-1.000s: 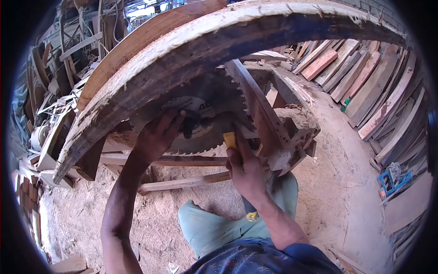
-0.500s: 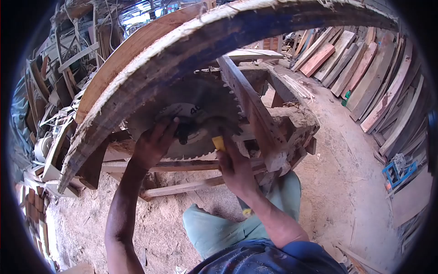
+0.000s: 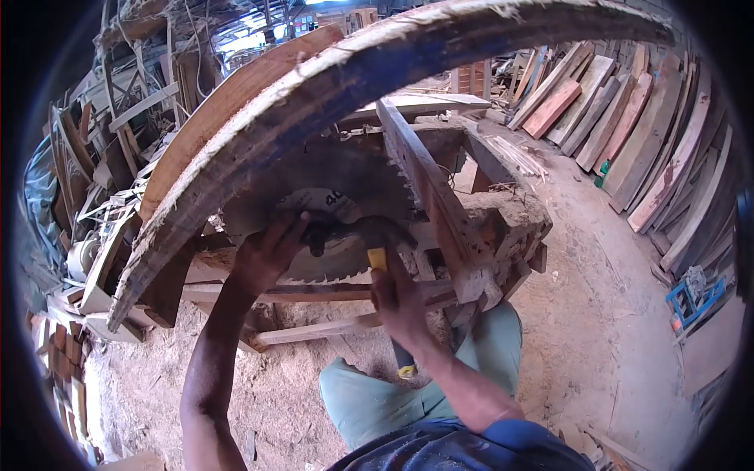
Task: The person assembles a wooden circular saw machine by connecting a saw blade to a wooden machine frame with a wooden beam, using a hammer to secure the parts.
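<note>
A large round saw blade (image 3: 369,177) with a toothed edge and a pale printed label stands upright under the raised wooden table top. My left hand (image 3: 271,247) lies against the blade, left of its dark hub (image 3: 318,238), fingers stretched upward. In my right hand (image 3: 400,298) is a claw hammer (image 3: 378,259) with a yellow and black handle. Its dark head is right beside the hub, over the lower part of the blade. The handle's butt sticks out below my fist.
Above hangs the thick, rough-edged table top (image 3: 259,118). A wooden beam (image 3: 432,188) slants down right of the blade to the frame. Boards (image 3: 636,141) lean along the right, scrap wood (image 3: 94,173) crowds the left, and sawdust (image 3: 581,314) covers the floor.
The hammer's head shows more clearly beside the hub, and its butt has swung lower and left. My left hand stays at the blade; the view has shifted slightly.
</note>
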A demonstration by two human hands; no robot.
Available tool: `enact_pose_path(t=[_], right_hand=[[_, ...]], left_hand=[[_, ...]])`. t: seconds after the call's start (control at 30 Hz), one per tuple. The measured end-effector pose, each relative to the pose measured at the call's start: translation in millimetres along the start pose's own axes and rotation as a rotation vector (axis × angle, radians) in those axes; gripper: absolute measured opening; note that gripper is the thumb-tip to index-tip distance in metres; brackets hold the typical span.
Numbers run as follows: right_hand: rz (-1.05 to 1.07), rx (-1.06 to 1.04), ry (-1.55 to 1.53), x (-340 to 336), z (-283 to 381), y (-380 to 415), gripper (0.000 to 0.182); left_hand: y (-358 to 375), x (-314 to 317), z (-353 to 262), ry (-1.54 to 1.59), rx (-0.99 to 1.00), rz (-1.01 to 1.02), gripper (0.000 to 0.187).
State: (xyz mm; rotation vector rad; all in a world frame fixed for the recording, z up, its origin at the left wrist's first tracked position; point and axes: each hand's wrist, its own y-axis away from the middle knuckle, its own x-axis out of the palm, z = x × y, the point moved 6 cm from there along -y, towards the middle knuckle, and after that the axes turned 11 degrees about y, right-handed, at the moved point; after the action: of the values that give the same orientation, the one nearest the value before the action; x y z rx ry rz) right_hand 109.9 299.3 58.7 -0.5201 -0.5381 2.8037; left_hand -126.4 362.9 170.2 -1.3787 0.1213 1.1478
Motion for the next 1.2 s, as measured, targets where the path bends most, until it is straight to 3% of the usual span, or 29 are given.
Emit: enact_pose_path(t=[0.07,0.2,0.23,0.33,0.37,0.47,0.6,0.63,0.77,0.9,1.0,1.13,1.17,1.2], right_hand=[[0.16,0.133,-0.133,-15,17,-10,0.06],[-0.125,-0.072,-0.115,1,2,0,0.061],[0.057,-0.024,-0.073,13,-3,-8,0.065],[0.121,0.089,-0.144,-13,8,-5,0.064],[0.02,0.051,-0.242,-14,9,0,0.062],[0.058,0.022,-0.181,17,-13,-3,0.06],[-0.029,-0.009,-0.233,-10,-1,-1,0.061],[-0.146,-0.059,-0.364,-2,-3,1,0.061],[0.211,0.128,-0.218,-2,3,-11,0.061],[-0.15,-0.019,-0.404,6,6,1,0.06],[0.215,0.148,-0.306,7,-6,-10,0.059],[-0.12,0.067,-0.461,8,0,6,0.057],[0.084,0.102,-0.195,24,-20,-1,0.058],[0.109,0.142,-0.266,15,-18,1,0.059]], left_hand=[[-3,-2,3,-0.007,0.0,0.015,0.057],[-7,-5,-4,-0.042,0.039,-0.003,0.055],[-8,-7,-4,-0.024,0.03,0.002,0.054],[-6,-1,0,-0.04,0.047,-0.006,0.053],[-3,0,2,-0.056,0.053,-0.006,0.053],[-1,2,4,-0.067,0.082,0.001,0.053],[-6,-5,1,-0.039,0.028,-0.027,0.053],[-7,-6,2,-0.033,0.018,-0.027,0.054],[-6,-5,0,0.024,0.012,-0.029,0.054],[-4,-4,1,0.031,-0.019,-0.017,0.055],[-1,-1,2,0.06,-0.024,-0.008,0.055],[-2,-2,5,0.036,-0.034,-0.045,0.053],[1,0,3,0.055,-0.05,-0.047,0.053],[2,2,1,0.071,-0.038,-0.054,0.053]])
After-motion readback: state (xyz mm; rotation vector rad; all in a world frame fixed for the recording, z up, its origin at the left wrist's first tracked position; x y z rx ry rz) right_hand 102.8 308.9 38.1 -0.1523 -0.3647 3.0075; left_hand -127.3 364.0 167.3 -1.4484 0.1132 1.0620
